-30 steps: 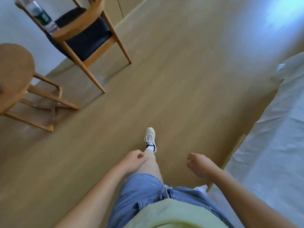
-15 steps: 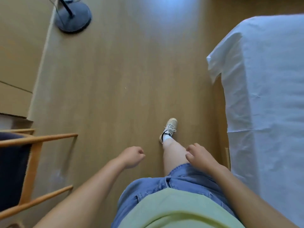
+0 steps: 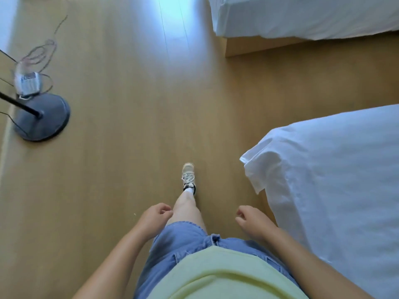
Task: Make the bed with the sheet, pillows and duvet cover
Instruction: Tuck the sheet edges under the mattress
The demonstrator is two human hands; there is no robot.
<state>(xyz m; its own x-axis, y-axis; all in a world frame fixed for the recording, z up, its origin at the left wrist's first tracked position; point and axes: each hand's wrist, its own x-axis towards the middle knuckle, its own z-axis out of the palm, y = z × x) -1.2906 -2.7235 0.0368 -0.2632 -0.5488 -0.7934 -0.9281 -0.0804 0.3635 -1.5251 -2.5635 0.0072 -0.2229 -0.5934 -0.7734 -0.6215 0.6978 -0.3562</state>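
A bed covered with a white sheet (image 3: 336,180) fills the right side of the head view; a loose corner of the sheet hangs at its near-left corner. My left hand (image 3: 156,215) hangs in front of my waist with fingers curled and nothing in it. Level with it, my right hand (image 3: 250,219) is also loosely curled and empty, a short way left of the bed's edge. Neither hand touches the sheet. No pillows or duvet cover are in view.
A second bed with white bedding (image 3: 302,16) on a wooden base stands at the top right. A floor lamp's round dark base (image 3: 43,117) with cables and a small box beside it sits at the left. Wooden floor lies between; my foot (image 3: 188,178) steps forward.
The view has swung right as I walk: the chair and round table left the frame, the lamp base moved to the left, and a second bed appeared. Both hands stay curled and empty.
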